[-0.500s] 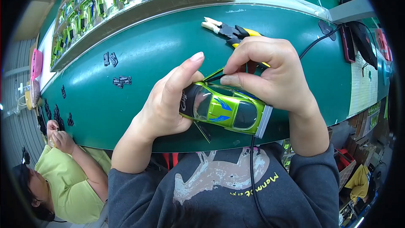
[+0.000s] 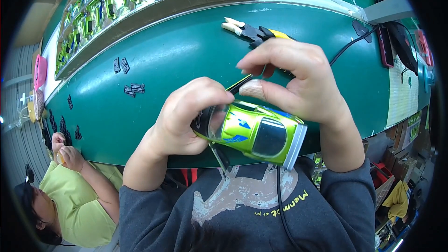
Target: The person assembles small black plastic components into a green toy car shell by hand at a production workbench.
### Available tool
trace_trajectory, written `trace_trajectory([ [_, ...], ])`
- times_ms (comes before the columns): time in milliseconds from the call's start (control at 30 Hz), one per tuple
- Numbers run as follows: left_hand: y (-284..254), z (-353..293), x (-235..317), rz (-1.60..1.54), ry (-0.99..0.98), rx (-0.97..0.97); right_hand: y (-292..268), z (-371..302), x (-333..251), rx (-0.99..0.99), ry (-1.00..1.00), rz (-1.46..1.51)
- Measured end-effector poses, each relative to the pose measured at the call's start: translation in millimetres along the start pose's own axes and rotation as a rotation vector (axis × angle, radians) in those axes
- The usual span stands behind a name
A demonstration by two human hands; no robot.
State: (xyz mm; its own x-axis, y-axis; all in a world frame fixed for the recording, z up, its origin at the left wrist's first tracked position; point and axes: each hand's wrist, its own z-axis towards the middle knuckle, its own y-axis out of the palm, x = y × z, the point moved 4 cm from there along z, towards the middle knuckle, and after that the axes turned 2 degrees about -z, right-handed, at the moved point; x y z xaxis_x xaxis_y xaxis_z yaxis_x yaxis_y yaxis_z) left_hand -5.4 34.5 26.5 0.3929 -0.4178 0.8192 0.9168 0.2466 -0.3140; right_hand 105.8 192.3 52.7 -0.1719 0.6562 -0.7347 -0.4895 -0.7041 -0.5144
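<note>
Green surface carries pliers; left hand grips green toy car, right hand pinches its roof edge.

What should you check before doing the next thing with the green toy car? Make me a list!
1. Left hand grips the green toy car at its front end: ok.
2. Right hand steadies the car from above, thumb on the roof edge: ok.
3. Car held over the green table, near its edge: ok.
4. Thin black part seated properly: cannot tell.
5. Pliers within reach behind the hands: ok.
6. Small black parts lie apart from the hands: ok.
</note>
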Motion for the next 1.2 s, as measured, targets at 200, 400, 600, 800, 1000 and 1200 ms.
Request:
trace_trajectory([
  [200, 1.4, 7.3, 11.2, 0.243, -0.001, -0.105, 8.0, -4.3, 3.2, -0.203, 0.041, 0.136],
  [400, 0.2, 7.6, 15.7, 0.302, 0.068, -0.075, 10.8, -3.4, 2.5, -0.204, 0.028, 0.223],
  [600, 1.2, 3.5, 16.9, 0.339, 0.088, -0.079, 11.8, -4.2, 2.6, -0.192, -0.005, 0.235],
  [800, -0.2, 3.6, 19.7, 0.324, 0.102, -0.076, 12.7, -5.6, 1.5, -0.196, 0.05, 0.264],
  [1000, -1.6, -1.5, 15.2, 0.262, 0.099, -0.056, 18.3, -6.9, 9.6, -0.193, 0.128, 0.448],
  [1200, -13.8, -16.7, -17.2, -0.953, -0.741, 0.257, 3.9, 3.1, -12.4, 0.01, -0.312, -0.196],
])
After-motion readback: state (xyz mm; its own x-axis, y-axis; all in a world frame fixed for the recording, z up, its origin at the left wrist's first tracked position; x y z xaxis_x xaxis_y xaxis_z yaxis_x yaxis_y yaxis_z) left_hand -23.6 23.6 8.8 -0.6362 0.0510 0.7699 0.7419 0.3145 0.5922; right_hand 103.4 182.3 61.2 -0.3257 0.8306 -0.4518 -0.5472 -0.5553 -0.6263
